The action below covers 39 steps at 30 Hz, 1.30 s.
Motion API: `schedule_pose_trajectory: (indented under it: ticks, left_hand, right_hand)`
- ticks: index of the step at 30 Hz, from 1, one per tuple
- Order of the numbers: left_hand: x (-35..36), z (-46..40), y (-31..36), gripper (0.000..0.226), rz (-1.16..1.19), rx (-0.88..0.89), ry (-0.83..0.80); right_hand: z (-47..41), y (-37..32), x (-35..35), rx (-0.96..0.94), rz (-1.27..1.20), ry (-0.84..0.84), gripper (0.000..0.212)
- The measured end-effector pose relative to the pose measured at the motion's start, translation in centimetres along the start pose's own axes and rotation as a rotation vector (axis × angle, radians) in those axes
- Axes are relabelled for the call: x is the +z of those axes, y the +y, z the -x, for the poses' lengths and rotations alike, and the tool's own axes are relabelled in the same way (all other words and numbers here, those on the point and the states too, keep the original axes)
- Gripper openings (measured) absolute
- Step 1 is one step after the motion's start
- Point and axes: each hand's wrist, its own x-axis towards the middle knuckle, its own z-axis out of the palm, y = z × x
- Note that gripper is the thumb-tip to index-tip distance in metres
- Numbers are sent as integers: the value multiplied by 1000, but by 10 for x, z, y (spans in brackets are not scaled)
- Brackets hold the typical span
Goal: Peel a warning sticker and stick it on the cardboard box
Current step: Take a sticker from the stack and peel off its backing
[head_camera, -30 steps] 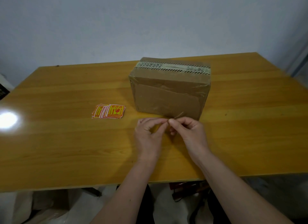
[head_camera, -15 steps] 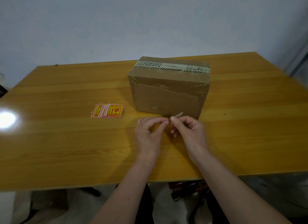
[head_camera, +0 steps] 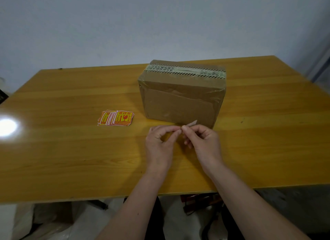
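Note:
A taped brown cardboard box (head_camera: 180, 104) stands on the wooden table (head_camera: 71, 150), slightly right of centre. A fanned stack of red and yellow warning stickers (head_camera: 116, 118) lies flat to its left. My left hand (head_camera: 159, 145) and my right hand (head_camera: 202, 141) meet just in front of the box's near face. Both pinch one warning sticker (head_camera: 192, 123) edge-on between thumb and forefinger. Only a pale corner of it pokes up past my right fingertips; the rest is hidden by the fingers.
A bright lamp glare (head_camera: 7, 127) sits on the tabletop at the far left. The table's near edge (head_camera: 160, 193) runs across below my wrists, with bags and clutter on the floor beneath. A plain wall rises behind.
The pale corner of the sticker has risen a little more above my right fingertips. Both hands stay pinched together at the same spot in front of the box.

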Motion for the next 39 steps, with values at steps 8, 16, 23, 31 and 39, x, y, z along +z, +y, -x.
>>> schedule_pose_trajectory:
  ticks: [8,16,23,31,39]
  left_hand:
    - [-1,1,0,29,24,-29,-17]
    - [1,0,-1,27,50,-43,0]
    - [0,0,-2,30,5,0,38]
    - [0,1,-1,25,-6,-18,-6]
    - [0,1,-5,22,17,-18,-5]
  right_hand:
    - [0,-1,2,-13,10,0,16]
    - [1,0,2,-37,22,0,18]
    - [1,0,0,-20,26,16,19]
    - [1,1,1,-19,29,11,17]
    - [1,0,0,-19,-19,11,14]
